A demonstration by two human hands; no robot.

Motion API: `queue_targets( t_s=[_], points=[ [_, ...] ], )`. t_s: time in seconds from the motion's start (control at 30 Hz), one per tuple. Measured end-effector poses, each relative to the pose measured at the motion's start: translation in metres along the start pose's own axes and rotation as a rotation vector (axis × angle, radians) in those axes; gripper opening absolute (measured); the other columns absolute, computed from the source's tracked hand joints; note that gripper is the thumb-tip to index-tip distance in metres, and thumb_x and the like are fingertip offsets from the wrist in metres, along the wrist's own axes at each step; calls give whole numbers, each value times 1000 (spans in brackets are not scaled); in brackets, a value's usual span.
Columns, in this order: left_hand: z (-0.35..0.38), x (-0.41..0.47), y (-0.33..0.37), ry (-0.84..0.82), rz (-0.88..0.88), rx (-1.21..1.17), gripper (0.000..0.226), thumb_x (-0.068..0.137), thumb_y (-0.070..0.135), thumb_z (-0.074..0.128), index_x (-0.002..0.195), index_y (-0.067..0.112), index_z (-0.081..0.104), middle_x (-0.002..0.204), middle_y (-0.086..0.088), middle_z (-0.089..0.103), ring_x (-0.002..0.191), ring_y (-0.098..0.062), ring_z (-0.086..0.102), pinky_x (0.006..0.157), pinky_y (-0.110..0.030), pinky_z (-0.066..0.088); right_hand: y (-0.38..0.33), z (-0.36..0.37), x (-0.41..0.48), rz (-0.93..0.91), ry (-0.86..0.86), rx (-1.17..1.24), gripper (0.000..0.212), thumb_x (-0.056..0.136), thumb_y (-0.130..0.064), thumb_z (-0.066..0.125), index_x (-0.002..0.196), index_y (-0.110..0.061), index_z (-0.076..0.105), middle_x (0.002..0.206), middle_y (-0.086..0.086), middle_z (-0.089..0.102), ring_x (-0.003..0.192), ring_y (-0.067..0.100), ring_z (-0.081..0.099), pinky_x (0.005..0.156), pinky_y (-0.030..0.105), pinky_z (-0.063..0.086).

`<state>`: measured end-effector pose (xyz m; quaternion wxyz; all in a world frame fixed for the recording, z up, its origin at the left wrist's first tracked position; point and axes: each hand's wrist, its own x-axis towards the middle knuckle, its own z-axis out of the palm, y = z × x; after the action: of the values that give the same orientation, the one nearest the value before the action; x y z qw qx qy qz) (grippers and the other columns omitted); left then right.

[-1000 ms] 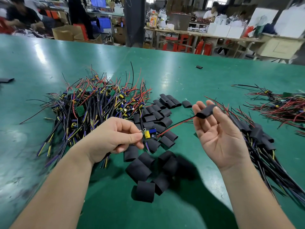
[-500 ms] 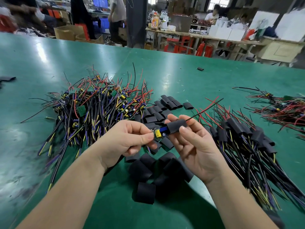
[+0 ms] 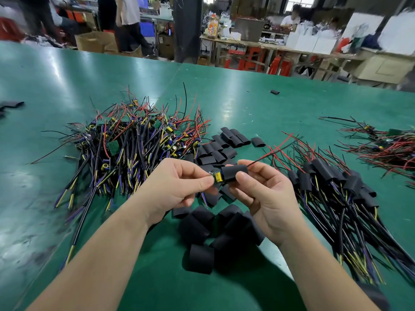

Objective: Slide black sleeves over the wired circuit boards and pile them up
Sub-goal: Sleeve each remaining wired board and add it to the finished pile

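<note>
Far left edge: flat black strip (image 3: pixel 12 104) lying on the glossy green surface (image 3: pixel 67 86).

Left of centre: a big loose heap of bare wired circuit boards (image 3: pixel 134 147), small green boards with yellow and blue parts, red, black, purple and yellow leads fanning out. All rests on the surface.

Left hand (image 3: pixel 177 189): raised above the surface, fingers (image 3: pixel 205 179) curled, thumb and forefinger pinched on the exposed end of one small circuit board with a yellow component (image 3: pixel 217 177). The other fingers are folded under.

Centre: that board's far end sits inside a short black tubular sleeve (image 3: pixel 234 173), only partly on; the yellow part is uncovered. Thin red and black wires (image 3: pixel 269 153) leave the sleeve's right mouth, rising to the right.

Beneath and behind the hands: scattered empty black sleeves (image 3: pixel 201 259), some upright, some flat.

Right hand (image 3: pixel 267 200): palm up, fingers (image 3: pixel 242 176) wrapped round the sleeve, thumb on its near side.

Right: pile of sleeved boards (image 3: pixel 332 178), cables trailing toward the near edge.

Far right: a separate tangle of red wires (image 3: pixel 386 149).
</note>
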<state>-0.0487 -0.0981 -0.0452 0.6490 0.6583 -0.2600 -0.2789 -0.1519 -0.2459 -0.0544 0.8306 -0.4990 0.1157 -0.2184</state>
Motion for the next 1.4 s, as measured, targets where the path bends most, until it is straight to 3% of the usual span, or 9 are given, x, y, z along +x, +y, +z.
queue_targets(
  t_s=[0.17, 0.37, 0.5, 0.6, 0.73, 1.0, 1.13, 1.33, 1.4],
  points=[
    [8, -1, -3, 150, 161, 47, 20, 81, -1, 70, 90, 17, 69, 71, -1, 74, 57, -14, 69, 42, -17, 47, 4, 1, 2, 15, 69, -10, 19, 59, -10, 74, 78, -11, 71, 76, 8, 71, 63, 18, 69, 58, 25, 56],
    [9, -1, -10, 219, 461, 309, 25, 82, 4, 71, 89, 29, 74, 73, 10, 73, 65, -7, 69, 58, -20, 55, 3, 6, 1, 106, 128, 16, 21, 58, -19, 74, 72, -8, 62, 74, 9, 73, 63, 16, 71, 54, 20, 55],
    [7, -3, -7, 227, 715, 590, 25, 81, 0, 68, 103, 10, 74, 86, 6, 73, 77, 1, 66, 72, -16, 53, 1, 9, 2, 159, 154, 77, 9, 61, -17, 72, 63, -11, 66, 71, 9, 72, 61, 15, 71, 50, 18, 54],
    [9, -5, -7, 199, 851, 805, 33, 79, -4, 61, 110, 3, 70, 99, -3, 73, 89, -7, 68, 82, -22, 54, 0, 7, 3, 172, 158, 115, 20, 64, -17, 72, 78, -4, 65, 70, 8, 72, 61, 14, 71, 51, 17, 54],
    [14, -6, -7, 238, 904, 836, 25, 86, 3, 61, 108, 3, 71, 99, -2, 73, 84, -10, 69, 79, -24, 54, -2, 5, 3, 173, 160, 125, 26, 65, -17, 72, 84, -2, 64, 70, 9, 72, 60, 15, 71, 51, 17, 53],
    [26, -4, -4, 198, 355, 8, 3, 75, 14, 77, 73, 17, 77, 54, -2, 65, 41, -11, 56, 39, -19, 43, -4, 5, 2, 112, 112, 164, 25, 61, -12, 72, 84, -7, 61, 76, 11, 73, 62, 17, 71, 55, 21, 56],
    [21, 0, -2, 94, 80, -188, 19, 52, 29, 82, 63, 18, 73, 42, 6, 45, 32, -7, 29, 37, -12, 20, -2, 5, 1, 92, 73, 132, 17, 59, -12, 73, 75, -11, 70, 79, 11, 74, 63, 18, 71, 56, 22, 56],
    [18, 3, -2, 43, -101, -315, 42, 43, 25, 83, 82, 19, 68, 54, 6, 54, 32, -4, 26, 35, -10, 20, -2, 5, -1, 56, 37, 96, 15, 61, -12, 72, 76, -10, 68, 79, 10, 74, 62, 18, 71, 55, 22, 55],
    [16, 2, -1, -5, -155, -328, 30, 46, 24, 80, 74, 20, 74, 50, 9, 54, 32, -3, 28, 34, -10, 19, -2, 5, -1, 48, 39, 93, 17, 62, -15, 73, 77, -9, 67, 80, 10, 73, 61, 19, 71, 54, 23, 55]
  ],
)
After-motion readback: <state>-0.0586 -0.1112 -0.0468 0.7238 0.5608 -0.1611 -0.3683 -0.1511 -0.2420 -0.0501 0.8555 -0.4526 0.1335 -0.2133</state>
